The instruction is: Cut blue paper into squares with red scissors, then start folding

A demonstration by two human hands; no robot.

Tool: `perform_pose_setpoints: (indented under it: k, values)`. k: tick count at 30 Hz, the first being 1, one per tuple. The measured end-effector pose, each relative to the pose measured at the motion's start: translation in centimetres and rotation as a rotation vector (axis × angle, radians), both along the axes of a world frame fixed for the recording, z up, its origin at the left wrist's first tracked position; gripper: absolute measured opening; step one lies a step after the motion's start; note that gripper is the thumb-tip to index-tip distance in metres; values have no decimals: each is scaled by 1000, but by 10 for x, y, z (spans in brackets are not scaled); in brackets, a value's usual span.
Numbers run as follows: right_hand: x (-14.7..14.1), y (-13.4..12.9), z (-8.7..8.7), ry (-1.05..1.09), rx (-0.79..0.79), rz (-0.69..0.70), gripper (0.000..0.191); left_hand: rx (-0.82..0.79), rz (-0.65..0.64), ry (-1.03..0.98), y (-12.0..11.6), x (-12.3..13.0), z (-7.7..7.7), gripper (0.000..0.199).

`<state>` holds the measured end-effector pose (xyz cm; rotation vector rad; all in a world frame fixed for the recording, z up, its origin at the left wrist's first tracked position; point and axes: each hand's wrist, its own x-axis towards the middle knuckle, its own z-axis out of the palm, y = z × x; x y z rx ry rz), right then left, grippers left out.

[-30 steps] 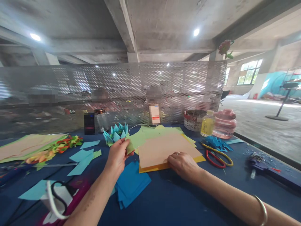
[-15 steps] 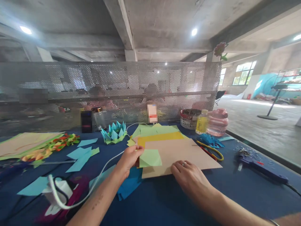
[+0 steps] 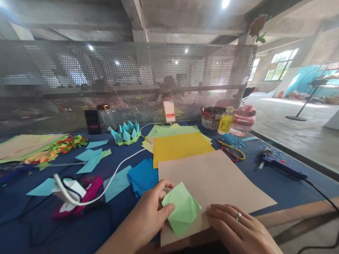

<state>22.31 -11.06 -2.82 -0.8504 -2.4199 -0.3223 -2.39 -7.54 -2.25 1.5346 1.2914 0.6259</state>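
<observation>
A creased light green paper square [image 3: 182,208] is pinched at its left corner between the thumb and fingers of my left hand [image 3: 156,206]. Beneath it lies a large beige sheet [image 3: 212,176], which reaches the table's front edge. My right hand [image 3: 233,224], with a ring on one finger, rests palm down on the beige sheet just right of the green square, its fingers stretched out. Behind the beige sheet is a yellow sheet [image 3: 182,146], with light green sheets [image 3: 174,130] beyond it. Blue papers [image 3: 144,176] lie to the left.
A folded blue paper ring [image 3: 126,134], a phone [image 3: 169,112] and a yellow-labelled bottle [image 3: 225,121] stand at the back. Scissors [image 3: 234,150] and a glue gun [image 3: 283,165] lie at the right. A white cable [image 3: 119,167] crosses the left, near a magenta power strip [image 3: 91,194].
The beige sheet has moved towards me, uncovering more yellow paper. My left hand has brought the green paper nearer and turned it. My right hand has also come closer. The view has tilted down.
</observation>
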Motion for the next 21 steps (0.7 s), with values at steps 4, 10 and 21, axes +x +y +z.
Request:
perform_pose_setpoints:
  k: [4, 10, 21]
  values:
    - [3, -2, -8, 32, 8, 20, 30, 102, -31, 119, -5, -7, 1, 25]
    - [6, -3, -16, 49, -45, -4, 31, 442, 64, 459, -8, -7, -1, 28]
    - [0, -4, -15, 95, 66, -8, 32, 1408, -262, 701, -38, 1, -40, 40]
